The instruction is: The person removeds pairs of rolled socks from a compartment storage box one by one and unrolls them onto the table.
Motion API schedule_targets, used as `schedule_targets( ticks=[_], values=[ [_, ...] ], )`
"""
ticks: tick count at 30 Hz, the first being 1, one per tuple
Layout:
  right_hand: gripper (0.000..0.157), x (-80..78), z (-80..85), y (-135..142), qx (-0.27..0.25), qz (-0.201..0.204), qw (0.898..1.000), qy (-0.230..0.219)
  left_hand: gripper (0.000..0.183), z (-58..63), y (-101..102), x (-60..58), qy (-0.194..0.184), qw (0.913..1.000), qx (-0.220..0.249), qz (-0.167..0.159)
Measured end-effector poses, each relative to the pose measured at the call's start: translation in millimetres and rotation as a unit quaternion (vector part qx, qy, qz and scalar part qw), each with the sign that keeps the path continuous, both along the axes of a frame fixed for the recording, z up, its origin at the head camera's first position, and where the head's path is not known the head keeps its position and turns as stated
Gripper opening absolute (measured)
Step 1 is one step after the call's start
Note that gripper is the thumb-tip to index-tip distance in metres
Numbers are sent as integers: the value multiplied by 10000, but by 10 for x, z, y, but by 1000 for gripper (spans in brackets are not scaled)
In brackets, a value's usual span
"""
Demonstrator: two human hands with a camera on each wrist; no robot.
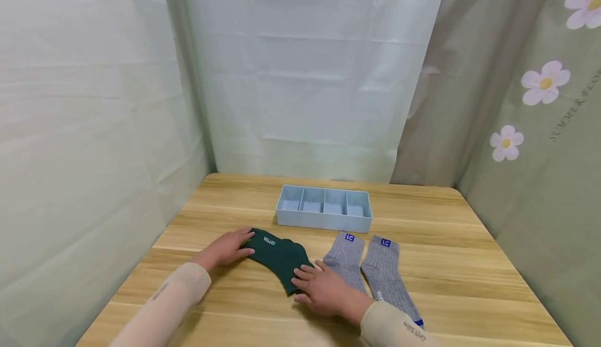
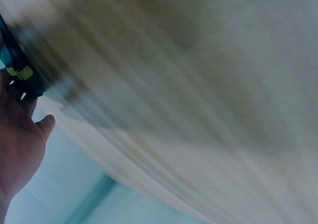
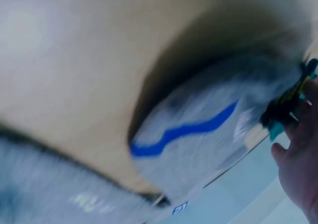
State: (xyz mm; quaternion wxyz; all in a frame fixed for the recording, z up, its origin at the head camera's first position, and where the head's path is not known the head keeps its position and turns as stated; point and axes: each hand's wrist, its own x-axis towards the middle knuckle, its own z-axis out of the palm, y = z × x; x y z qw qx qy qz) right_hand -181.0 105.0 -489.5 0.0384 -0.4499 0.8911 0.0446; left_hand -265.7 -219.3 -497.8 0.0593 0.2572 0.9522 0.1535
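A dark green sock [image 1: 277,257] with white "COTTON" lettering lies bent on the table in the head view; whether a second is stacked with it, I cannot tell. My left hand [image 1: 227,247] touches its upper left end, fingers extended. At its lower right end my right hand [image 1: 324,288] rests with spread fingers, partly covering a grey sock [image 1: 346,255]. Another grey sock [image 1: 387,274] lies just right of that one; both carry blue "LC" labels. The left wrist view shows yellow marks on the green sock [image 2: 22,72]. Both wrist views are blurred.
Behind the socks stands a light blue organizer box [image 1: 324,220] with several compartments in a row. The wooden table [image 1: 469,263] is enclosed by pale curtains [image 1: 305,75] at the back and sides.
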Motion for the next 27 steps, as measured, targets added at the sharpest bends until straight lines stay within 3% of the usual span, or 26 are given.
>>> schedule_targets(
  ticks=[9, 15, 21, 24, 27],
  values=[
    [51, -183, 9, 223, 386, -328, 9985, 188, 59, -80, -19, 170, -6, 9993, -119, 343],
    [51, -246, -39, 233, 268, -599, 9977, 145, 59, -96, 36, 254, 145, 9976, -359, 572],
    [46, -227, -53, 126, -359, -1025, 9936, 307, 56, -63, 56, 273, 483, 9940, -606, 768],
    [44, -206, -29, 17, -952, -1262, 9866, 411, 50, -24, 30, 227, 691, 9940, -320, 784],
    [42, -198, -7, -99, -1405, -1407, 9783, 583, 41, 11, -30, 152, 739, 9959, 92, 505]
  ],
)
